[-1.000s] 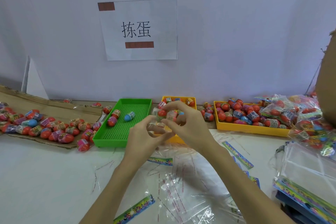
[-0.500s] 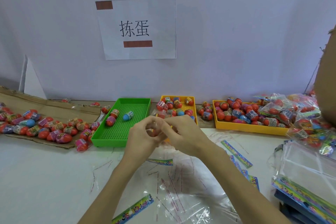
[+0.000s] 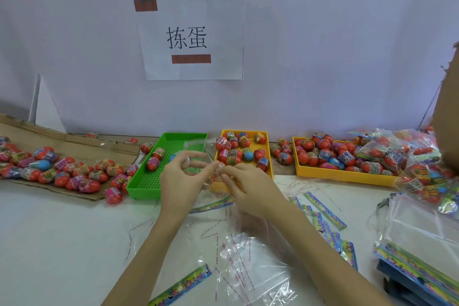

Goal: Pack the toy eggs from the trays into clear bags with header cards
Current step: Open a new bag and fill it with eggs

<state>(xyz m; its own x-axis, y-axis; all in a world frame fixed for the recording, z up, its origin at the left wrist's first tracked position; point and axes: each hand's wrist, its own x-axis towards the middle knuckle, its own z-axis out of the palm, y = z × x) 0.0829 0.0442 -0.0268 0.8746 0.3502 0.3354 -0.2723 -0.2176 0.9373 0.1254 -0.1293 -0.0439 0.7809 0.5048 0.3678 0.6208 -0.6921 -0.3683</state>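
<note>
Between the two hands, just in front of the trays, a clear bag (image 3: 198,154) is held up off the surface (image 3: 62,243). The left hand (image 3: 183,176) pinches its near edge, thumb and forefinger curled together on the film. The right hand (image 3: 248,189) has its fingers (image 3: 224,177) curled at the bag's lower corner; whether they also hold an egg cannot be told, since the film and knuckles hide it. Behind the bag a green tray (image 3: 149,181) holds a few toy eggs, and the small yellow tray (image 3: 269,156) beside it holds more; the hands partly cover both. Farther right sits a wide yellow tray (image 3: 342,177) full of eggs, with filled bags (image 3: 387,151) heaped beyond it. Loose eggs (image 3: 74,174) lie on flattened cardboard (image 3: 74,144) at the left. Near the arms, empty bags (image 3: 248,268) and header cards (image 3: 325,211) are scattered. A paper sign (image 3: 191,37) hangs on the wall.
</note>
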